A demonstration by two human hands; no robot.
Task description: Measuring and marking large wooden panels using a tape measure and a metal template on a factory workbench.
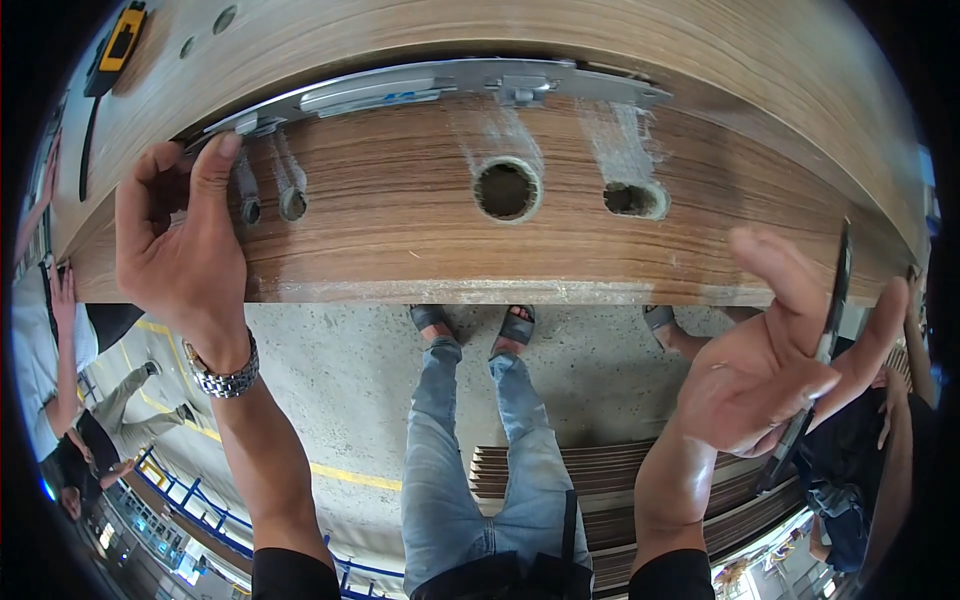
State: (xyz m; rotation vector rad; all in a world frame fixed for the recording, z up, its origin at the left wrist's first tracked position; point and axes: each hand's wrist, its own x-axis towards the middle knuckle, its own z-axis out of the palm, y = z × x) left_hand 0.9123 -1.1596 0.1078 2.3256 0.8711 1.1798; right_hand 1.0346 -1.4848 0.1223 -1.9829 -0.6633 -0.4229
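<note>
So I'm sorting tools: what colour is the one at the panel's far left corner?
Yellow and black tool, seen in the head view.

Support: wooden door panel (400,215), brown grain, lying flat; its near edge runs across the view above the concrete floor (350,370).

On it: long grey metal lock plate (430,88) running left to right along the middle. Toward the near edge, one round bored hole (506,190), a second rougher hole (634,198) beside it, pale dust around both. Far left corner: yellow-and-black tool (118,45).

Left hand (185,235) rests on the panel at the plate's left end.
</note>
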